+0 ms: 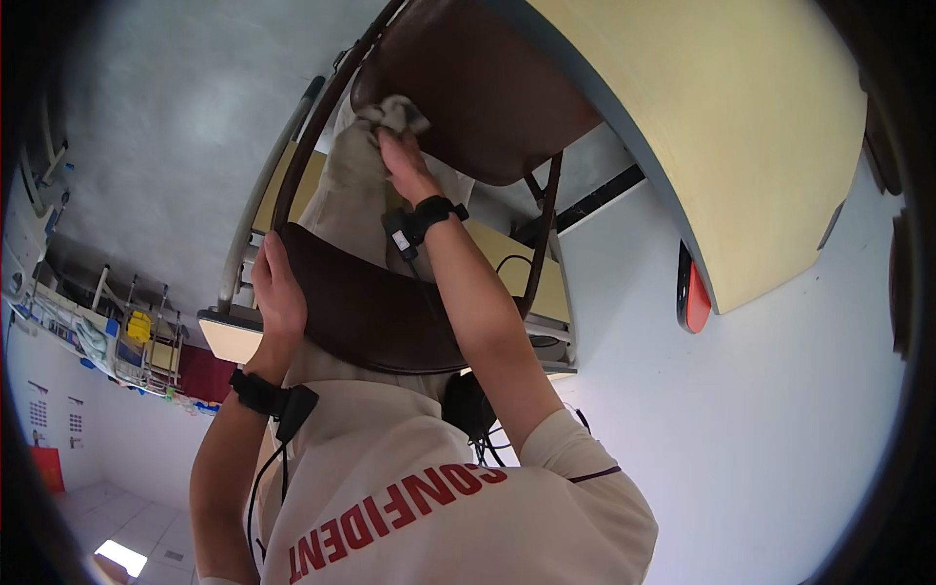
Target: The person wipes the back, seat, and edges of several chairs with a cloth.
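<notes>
A brown folding chair, with its padded backrest (365, 307) towards me and its padded seat (482, 88) beyond, stands before me. My left hand (280, 296) grips the left edge of the backrest at the metal frame, thumb on top. Reaching over the backrest, my right hand (402, 157) holds a crumpled grey-white cloth (398, 115) at the left edge of the seat. The cloth and fingertips are slightly blurred, and part of the cloth is hidden by the hand. Both wrists wear black straps with small cabled devices.
A pale wood-look tabletop (731, 131) with a dark edge rises at the right, close to the seat. A red and black object (695, 289) shows by its edge. Beneath the chair are more pale boards and metal tubes. Bed-like metal frames with a yellow item (139, 327) stand far left.
</notes>
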Available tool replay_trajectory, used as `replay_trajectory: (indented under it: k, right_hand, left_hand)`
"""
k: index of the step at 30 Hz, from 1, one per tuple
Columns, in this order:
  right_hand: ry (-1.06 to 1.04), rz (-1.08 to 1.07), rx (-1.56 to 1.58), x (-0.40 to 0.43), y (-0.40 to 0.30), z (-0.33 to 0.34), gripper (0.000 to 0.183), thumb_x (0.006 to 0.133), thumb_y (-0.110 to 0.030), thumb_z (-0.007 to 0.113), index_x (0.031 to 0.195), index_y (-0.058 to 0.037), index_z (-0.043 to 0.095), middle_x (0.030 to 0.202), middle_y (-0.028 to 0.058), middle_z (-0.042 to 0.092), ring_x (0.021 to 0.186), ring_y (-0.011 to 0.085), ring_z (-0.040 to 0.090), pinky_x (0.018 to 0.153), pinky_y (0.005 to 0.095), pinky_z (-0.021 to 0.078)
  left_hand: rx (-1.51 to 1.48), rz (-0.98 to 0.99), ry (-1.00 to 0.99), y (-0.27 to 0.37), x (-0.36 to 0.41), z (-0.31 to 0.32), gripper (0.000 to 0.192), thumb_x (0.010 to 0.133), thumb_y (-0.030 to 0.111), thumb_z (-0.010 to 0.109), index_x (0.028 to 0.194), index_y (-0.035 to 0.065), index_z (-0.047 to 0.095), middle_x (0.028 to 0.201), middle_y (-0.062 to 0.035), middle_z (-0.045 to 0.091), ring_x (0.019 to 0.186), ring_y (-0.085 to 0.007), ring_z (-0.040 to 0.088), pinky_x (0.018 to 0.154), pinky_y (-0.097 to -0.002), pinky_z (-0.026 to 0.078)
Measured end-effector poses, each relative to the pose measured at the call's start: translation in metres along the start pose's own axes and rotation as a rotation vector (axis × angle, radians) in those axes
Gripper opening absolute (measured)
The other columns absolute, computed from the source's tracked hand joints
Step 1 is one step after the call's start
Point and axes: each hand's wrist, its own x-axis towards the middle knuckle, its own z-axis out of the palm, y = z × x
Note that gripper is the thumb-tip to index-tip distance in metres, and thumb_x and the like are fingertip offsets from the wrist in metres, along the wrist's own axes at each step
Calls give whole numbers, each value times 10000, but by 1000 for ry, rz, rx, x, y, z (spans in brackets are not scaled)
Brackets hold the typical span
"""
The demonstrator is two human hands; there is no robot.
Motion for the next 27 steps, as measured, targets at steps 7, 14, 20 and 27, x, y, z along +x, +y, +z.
replay_trajectory:
  k: [7, 14, 20, 27]
  right_hand:
    - [-20, -324, -571, -43, -101, -21, 618, 796, -301, 604, 1311, 9, 460, 1253, 247, 561, 1188, 398, 521, 1010, 407, 400]
    - [274, -43, -786, -46, -48, -130, 695, 819, -316, 613, 1371, 20, 359, 1327, 275, 502, 1249, 407, 478, 1056, 411, 376]
    - [606, 302, 128, -47, -8, -142, 921, 892, -374, 563, 1475, -32, -62, 1431, 261, 352, 1263, 374, 448, 1007, 427, 424]
    - [681, 325, -38, -7, 50, -190, 874, 899, -336, 565, 1497, -65, -13, 1449, 327, 282, 1270, 452, 414, 991, 462, 437]
  left_hand:
    - [-85, 4, -5, 12, 12, 8, 506, 1034, 407, 361, 891, -58, 500, 712, 1, 370, 705, -101, 339, 642, -293, 330]
    - [-61, -28, -54, 60, 32, 10, 553, 1016, 456, 376, 909, -68, 518, 706, -8, 379, 696, -117, 342, 645, -299, 335]
    - [22, -72, 14, 63, 41, 5, 673, 992, 509, 394, 1244, -102, 521, 1070, -133, 614, 1009, -199, 536, 925, -316, 397]
    - [-37, -160, -96, 41, 46, 9, 745, 981, 542, 394, 1368, -95, 417, 1356, -194, 511, 1263, -257, 470, 1060, -323, 327]
